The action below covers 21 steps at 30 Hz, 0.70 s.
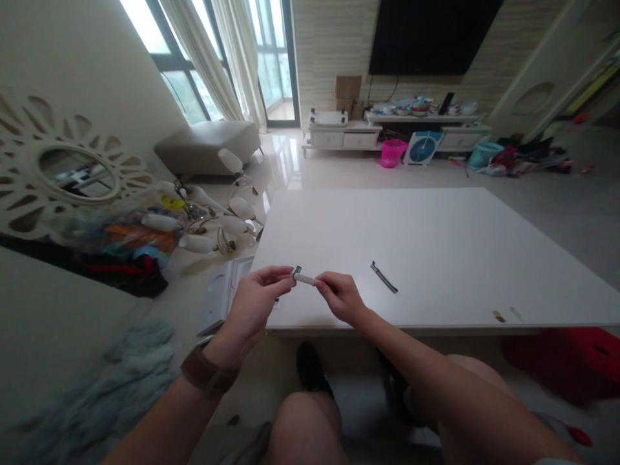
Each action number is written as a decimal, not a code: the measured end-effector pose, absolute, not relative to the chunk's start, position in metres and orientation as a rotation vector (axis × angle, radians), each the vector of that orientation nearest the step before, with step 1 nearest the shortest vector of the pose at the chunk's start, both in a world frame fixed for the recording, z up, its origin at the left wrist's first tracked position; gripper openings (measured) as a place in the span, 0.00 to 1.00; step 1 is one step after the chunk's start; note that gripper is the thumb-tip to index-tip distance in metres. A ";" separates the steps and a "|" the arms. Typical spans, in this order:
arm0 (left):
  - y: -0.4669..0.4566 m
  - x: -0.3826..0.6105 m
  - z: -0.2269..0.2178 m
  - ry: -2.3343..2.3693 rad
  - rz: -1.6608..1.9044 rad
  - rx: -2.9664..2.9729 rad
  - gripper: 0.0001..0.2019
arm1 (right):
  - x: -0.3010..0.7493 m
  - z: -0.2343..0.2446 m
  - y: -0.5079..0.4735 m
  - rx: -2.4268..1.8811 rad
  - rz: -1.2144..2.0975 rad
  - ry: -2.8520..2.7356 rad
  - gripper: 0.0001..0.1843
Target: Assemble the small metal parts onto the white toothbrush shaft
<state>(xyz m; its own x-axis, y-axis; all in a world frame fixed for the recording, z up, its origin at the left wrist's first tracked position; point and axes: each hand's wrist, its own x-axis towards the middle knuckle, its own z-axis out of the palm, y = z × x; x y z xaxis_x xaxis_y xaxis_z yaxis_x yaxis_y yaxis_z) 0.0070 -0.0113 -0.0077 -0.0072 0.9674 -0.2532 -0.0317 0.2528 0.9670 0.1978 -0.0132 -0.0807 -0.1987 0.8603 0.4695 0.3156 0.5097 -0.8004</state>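
Above the near left edge of the white table [421, 239], my two hands meet at a short, pale grey stick-like piece [305, 279]. My right hand [341, 298] pinches its right end between thumb and fingertips. At the other end, the fingertips of my left hand [256, 300] close on a small dark green piece [297, 270]. The two pieces touch or are joined; I cannot tell which. A brown band circles my left wrist. To the right of my hands, a thin dark strip with a metallic look [384, 278] lies on the tabletop.
A small yellow and black item [498, 316] and a small clear item [515, 314] lie near the table's front edge. Left on the floor are a lamp with several white shades [232, 225] and piled bags [135, 232]. A pink basket [392, 154] stands beyond the table.
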 end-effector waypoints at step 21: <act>-0.010 0.005 -0.013 1.306 1.009 1.005 0.19 | 0.200 -0.085 -0.009 -0.996 0.632 -1.780 0.14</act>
